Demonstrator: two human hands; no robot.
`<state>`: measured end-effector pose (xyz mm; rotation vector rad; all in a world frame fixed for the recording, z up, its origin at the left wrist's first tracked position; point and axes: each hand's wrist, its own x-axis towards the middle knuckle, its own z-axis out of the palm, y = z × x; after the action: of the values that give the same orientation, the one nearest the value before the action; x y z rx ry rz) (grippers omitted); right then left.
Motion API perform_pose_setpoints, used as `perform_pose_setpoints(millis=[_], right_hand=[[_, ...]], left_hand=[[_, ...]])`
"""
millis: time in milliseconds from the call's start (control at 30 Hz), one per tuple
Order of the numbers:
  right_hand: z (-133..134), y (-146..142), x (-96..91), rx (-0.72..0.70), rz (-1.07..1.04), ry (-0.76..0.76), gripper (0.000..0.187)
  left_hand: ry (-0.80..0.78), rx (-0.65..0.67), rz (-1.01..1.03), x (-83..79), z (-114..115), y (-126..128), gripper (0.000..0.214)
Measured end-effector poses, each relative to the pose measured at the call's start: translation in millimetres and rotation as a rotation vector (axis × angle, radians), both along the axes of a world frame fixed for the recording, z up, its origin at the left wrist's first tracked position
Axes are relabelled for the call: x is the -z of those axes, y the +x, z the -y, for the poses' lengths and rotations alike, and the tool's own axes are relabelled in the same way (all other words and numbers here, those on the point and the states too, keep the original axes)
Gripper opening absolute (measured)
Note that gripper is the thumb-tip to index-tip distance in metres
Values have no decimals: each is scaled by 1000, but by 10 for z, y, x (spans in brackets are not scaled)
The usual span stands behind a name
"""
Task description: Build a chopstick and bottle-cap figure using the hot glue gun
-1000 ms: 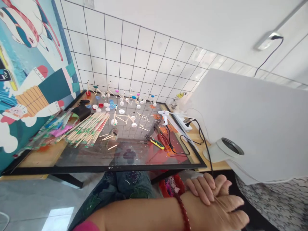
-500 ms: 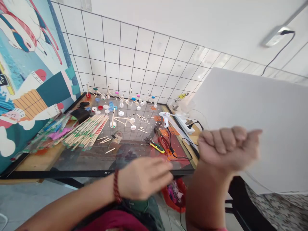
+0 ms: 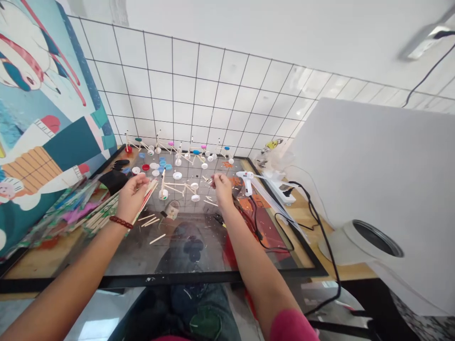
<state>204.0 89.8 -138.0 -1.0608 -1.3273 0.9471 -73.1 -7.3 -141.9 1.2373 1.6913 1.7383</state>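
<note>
My left hand (image 3: 132, 198) hovers at the right end of a bundle of wrapped wooden chopsticks (image 3: 97, 220). Its fingers are loosely bent and apart, and I see nothing in them. Across from it, my right hand (image 3: 222, 190) is over the small wood scraps (image 3: 207, 180), fingers half curled, with no held thing visible. Between the hands stands a small stick-built model tricycle (image 3: 174, 184) with white bottle-cap wheels, touched by neither. Short cut sticks (image 3: 151, 221) lie in front of it.
Several similar models (image 3: 195, 152) line the back, beside loose bottle caps (image 3: 165, 166). A white glue gun (image 3: 246, 182) with its black cord, a power strip (image 3: 284, 194) and red-handled pliers (image 3: 249, 220) are at right. A wire grid (image 3: 199, 76) rises behind.
Both hands have moved forward from the near edge to above the table, on either side of the front model. My right hand has come down from a raised fist. The view has shifted.
</note>
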Motion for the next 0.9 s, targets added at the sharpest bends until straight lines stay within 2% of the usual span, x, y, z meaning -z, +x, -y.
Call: perform_pose_setpoints(millis=[100, 167, 233, 333, 433, 667, 900], right_hand=[[37, 66, 107, -37, 79, -24, 22], [85, 118, 113, -85, 127, -33, 27], [142, 170, 84, -180, 244, -16, 54], [221, 205, 21, -332, 566, 25, 94], [258, 157, -7, -372, 782, 21, 107], [165, 23, 77, -363, 880, -5, 112], [89, 19, 132, -351, 856, -35, 96]], left_hand=[[-5, 66, -86, 118, -20, -35, 47], [5, 94, -140, 182, -35, -58, 54], [6, 116, -173, 232, -60, -69, 59], [-17, 161, -184, 285, -86, -43, 67], [-41, 223, -207, 319, -75, 14, 79], [-186, 290, -269, 373, -56, 70, 98], [-221, 289, -218, 365, -77, 108, 96]])
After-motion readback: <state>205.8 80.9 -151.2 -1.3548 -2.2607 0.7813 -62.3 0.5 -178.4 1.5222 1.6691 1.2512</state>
